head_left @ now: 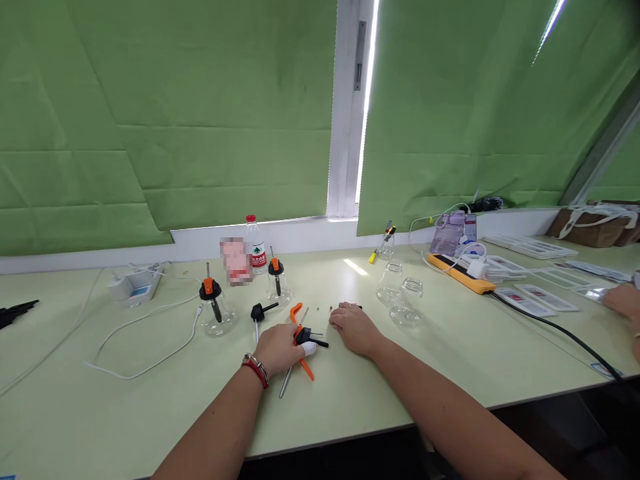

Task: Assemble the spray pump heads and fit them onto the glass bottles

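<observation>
My left hand (279,350), its thumb wrapped in white, grips a black cap fitting (304,335) with thin metal pins and a black tube. Around it lie orange plastic parts (307,369) and a silver rod (286,383); whether these are joined to the cap cannot be made out. My right hand (355,329) rests on the table with its fingers drawn together near some small dark pieces. What they pinch is hidden. Beside my left hand is another black fitting (257,312) with a metal rod. Small bits (317,309) lie between the hands.
Two glass bottles with black-and-orange tops (210,288) (275,267) stand left. Open glass bottles (411,293) are right, a jar of screwdrivers (387,248) behind. A water bottle (257,250), white cable (125,377), orange power strip (463,273) and another person's hand (620,299) are around.
</observation>
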